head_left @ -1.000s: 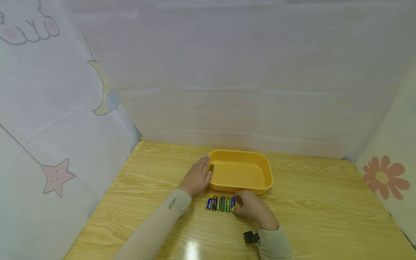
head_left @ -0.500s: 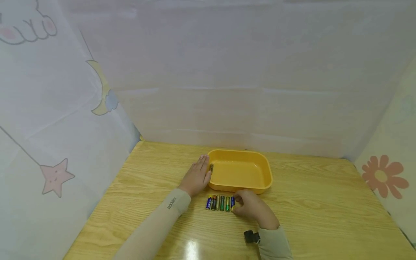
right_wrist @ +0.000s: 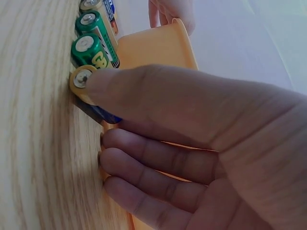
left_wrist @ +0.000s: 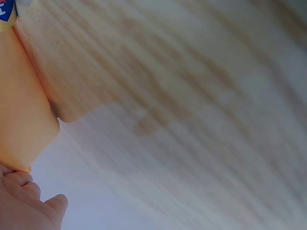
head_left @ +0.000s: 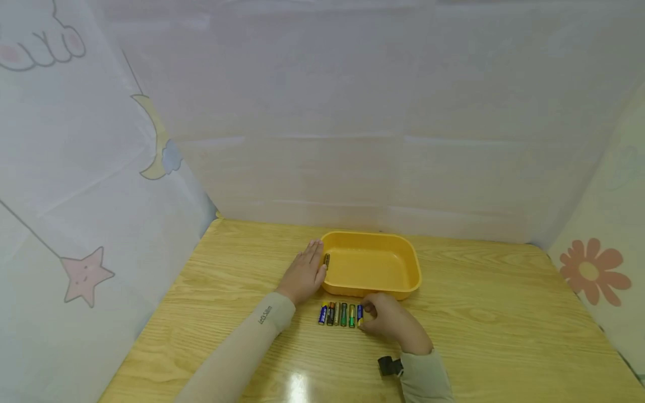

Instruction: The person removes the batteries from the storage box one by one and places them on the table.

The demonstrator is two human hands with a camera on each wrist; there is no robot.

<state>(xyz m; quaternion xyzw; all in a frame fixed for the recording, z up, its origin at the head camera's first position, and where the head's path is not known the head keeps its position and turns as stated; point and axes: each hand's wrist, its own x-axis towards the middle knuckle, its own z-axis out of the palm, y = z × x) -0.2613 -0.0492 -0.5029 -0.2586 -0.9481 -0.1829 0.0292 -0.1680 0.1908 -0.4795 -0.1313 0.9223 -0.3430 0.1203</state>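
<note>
In the head view my left hand [head_left: 302, 274] rests against the left side of a yellow plastic basin [head_left: 373, 291], its fingers straight. One dark battery [head_left: 327, 261] lies inside the basin by the left wall. In front of the basin several small batteries lie side by side in a row. My right hand [head_left: 392, 320] pinches the blue and gold battery [head_left: 360, 315] at the row's right end. The right wrist view has the thumb on this battery's gold end [right_wrist: 78, 82], beside a green battery [right_wrist: 87, 48]. Part of its blue body is hidden behind the thumb.
The wooden table [head_left: 504, 302] extends to both sides. A pale sheet [head_left: 322, 123] hangs behind it, and printed sheets stand left and right. A black strap piece [head_left: 388, 366] sits by the right cuff.
The scene shifts very slightly in the head view. Both hands, the basin and the batteries otherwise keep their places, with the right hand still at the row's right-end battery.
</note>
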